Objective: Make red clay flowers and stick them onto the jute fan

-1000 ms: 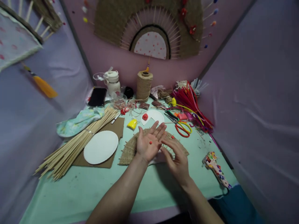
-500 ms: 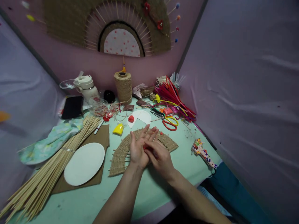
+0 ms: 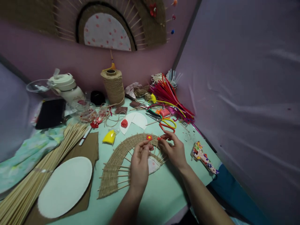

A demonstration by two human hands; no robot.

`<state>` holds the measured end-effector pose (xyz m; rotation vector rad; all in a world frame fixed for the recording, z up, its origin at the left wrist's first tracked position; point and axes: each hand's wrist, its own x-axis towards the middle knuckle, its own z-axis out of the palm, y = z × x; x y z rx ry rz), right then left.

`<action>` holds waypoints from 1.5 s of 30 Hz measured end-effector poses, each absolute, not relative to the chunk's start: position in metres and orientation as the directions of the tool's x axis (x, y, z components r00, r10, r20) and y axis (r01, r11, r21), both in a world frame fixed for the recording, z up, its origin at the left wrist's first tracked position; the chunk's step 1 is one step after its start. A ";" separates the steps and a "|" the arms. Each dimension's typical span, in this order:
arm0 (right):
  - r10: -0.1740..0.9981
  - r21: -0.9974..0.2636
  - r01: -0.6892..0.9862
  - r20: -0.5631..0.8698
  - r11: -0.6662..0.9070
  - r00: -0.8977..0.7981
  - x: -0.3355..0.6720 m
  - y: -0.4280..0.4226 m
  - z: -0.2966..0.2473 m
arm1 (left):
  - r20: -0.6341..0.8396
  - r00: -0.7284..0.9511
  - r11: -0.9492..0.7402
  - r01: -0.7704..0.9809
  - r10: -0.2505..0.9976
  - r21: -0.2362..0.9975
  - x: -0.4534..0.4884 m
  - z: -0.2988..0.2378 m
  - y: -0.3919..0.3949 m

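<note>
A woven twine fan [image 3: 109, 175] with thin stick ribs lies on the table under my hands. On its upper band sits a small red flower [image 3: 149, 137] with a yellow centre. My right hand [image 3: 174, 153] is over the fan's right end, thumb and fingertips pinching a small piece of red clay [image 3: 159, 138] just right of the flower. My left hand [image 3: 140, 164] is above the fan's middle, its fingers curled in towards the thumb just below the flower, with nothing visible in them. Between the hands shows a white, pink-spotted panel [image 3: 152, 165] of the fan.
Scissors [image 3: 167, 124], pipe cleaners [image 3: 172, 98] and a twine spool [image 3: 113, 89] stand or lie behind. A yellow clay packet [image 3: 109, 137], a white oval plate [image 3: 65, 187] and bamboo sticks [image 3: 35, 181] are to the left. A patterned glue gun [image 3: 203, 157] lies right.
My hands have parted. The right fingers lifted the red clay off my left palm and moved it to the fan's upper band. My left hand turned over and curled. The view shifted right.
</note>
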<state>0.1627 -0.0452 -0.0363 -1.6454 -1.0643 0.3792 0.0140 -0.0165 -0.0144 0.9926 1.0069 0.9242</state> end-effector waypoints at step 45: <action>0.902 -0.525 0.849 0.334 -0.061 0.272 0.166 -0.035 -0.046 | -0.111 0.375 -0.001 0.287 0.920 0.958 0.015 -0.024 -0.022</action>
